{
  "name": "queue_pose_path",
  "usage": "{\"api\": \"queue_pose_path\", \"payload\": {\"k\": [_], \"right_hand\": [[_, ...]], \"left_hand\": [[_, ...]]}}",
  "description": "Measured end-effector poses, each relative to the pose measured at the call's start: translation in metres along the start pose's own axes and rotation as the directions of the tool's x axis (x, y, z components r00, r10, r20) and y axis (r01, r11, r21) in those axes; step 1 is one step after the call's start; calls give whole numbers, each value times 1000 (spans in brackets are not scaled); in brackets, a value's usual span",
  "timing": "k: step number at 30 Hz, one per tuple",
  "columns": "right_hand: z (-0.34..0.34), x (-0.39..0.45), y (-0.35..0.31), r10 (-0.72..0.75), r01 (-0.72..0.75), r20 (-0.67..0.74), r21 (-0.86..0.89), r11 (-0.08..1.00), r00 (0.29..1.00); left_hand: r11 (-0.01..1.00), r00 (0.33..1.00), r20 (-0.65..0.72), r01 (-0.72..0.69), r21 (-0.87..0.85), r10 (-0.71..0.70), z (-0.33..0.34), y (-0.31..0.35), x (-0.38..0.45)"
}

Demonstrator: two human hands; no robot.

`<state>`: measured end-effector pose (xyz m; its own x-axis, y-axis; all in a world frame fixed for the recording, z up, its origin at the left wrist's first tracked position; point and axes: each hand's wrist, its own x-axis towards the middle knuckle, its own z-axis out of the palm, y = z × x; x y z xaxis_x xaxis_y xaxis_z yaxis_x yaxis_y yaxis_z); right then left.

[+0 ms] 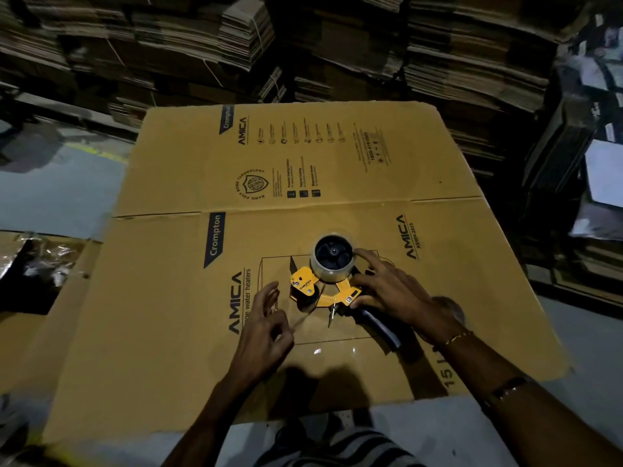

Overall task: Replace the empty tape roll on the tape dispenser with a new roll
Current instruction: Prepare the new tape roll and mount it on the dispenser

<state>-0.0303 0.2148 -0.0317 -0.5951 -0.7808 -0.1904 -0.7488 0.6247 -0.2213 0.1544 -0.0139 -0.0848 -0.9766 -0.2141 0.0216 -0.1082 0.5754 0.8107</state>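
- Tape dispenser point(332, 291) is lying on its side on the flattened cardboard box point(188, 318), lower centre of the frame, a little right of middle.
- Its long axis is running diagonally: black handle point(379, 323) pointing to the lower right, yellow frame and roller end pointing to the upper left.
- Clear tape roll point(332, 262) is sitting on the dispenser's hub at the top of the tool, hub axis facing up at me.
- My right hand point(387, 291) is pressing down over the frame and handle junction, fingertips touching the right side of the roll; it's grasping the dispenser.
- My left hand point(266, 326) is sitting just left of the roller end, fingers half curled and loosely spread; a thin strip of clear tape seems to be running from the roller toward my fingertips, but I can't tell whether I'm pinching it.
- Open cardboard is lying all around the tool: wide room toward the top and left of the frame, less toward the bottom edge near my body.
- Right edge of the cardboard is well apart from the handle; grey floor point(57, 197) is showing past it and at the left.
- Stacks of flat cartons point(337, 45) are filling the top of the frame.
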Motion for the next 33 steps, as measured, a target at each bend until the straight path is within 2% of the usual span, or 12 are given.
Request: {"api": "queue_pose_path", "payload": {"k": [8, 15, 21, 28, 31, 33], "right_hand": [[4, -3, -4, 41, -41, -1, 37, 998, 999], [3, -9, -14, 71, -69, -36, 57, 996, 997], [7, -16, -24, 127, -123, -58, 76, 990, 990], [25, -25, -47, 84, -76, -43, 152, 985, 996], [32, -24, -56, 90, -78, -77, 147, 986, 993], [36, -22, -59, 97, -82, -107, 140, 987, 989]], "left_hand": [[984, 991, 79, -115, 137, 105, -21, 1, 28], [977, 988, 137, -100, 190, 75, -18, -13, 32], [984, 983, 169, -99, 148, 73, -15, -17, 21], [986, 988, 138, -83, 147, 62, -9, -17, 14], [994, 991, 128, -60, 91, 48, -13, -12, 16], [1000, 995, 96, 5, 5, -6, -15, -10, 19]]}}
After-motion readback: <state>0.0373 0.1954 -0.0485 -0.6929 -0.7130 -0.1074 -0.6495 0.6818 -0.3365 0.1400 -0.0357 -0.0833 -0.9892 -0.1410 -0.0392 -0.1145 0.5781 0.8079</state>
